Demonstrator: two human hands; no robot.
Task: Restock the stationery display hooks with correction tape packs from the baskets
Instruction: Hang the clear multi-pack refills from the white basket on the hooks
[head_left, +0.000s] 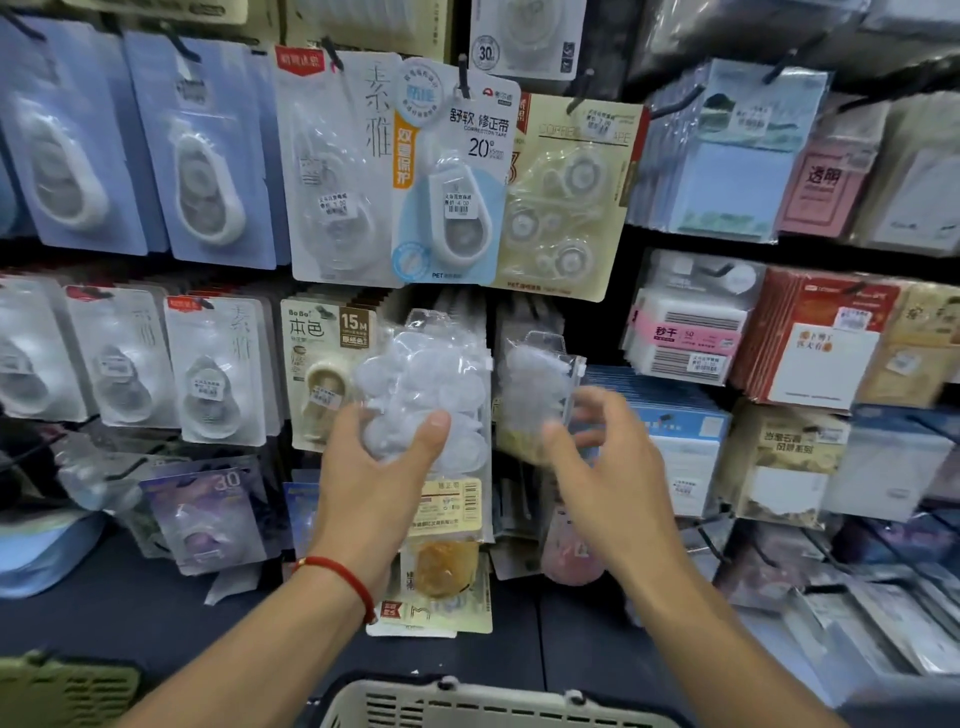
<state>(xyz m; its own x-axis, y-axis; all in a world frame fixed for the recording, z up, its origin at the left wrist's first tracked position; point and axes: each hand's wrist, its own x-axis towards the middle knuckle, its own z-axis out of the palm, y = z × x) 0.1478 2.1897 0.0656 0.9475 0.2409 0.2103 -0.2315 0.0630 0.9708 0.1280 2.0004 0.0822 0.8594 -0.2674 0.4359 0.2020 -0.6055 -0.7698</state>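
The left hand (382, 457) grips a stack of clear correction tape packs (431, 384) from below, thumb curled over the front, long axis upright with the hang tab on top, just before the display wall. The right hand (605, 457) is blurred, fingers loosely spread beside a second clear pack (540, 379), also upright; whether it pinches that pack cannot be told. Hanging packs crowd the hooks behind. A basket (493, 701) sits below.

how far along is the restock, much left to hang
Done: the upper hooks already carry hanging correction tape packs. In hand: the left hand grips a stack of clear blister packs; the right hand holds one blurred pack. Left: hanging these; the basket's contents are out of view.
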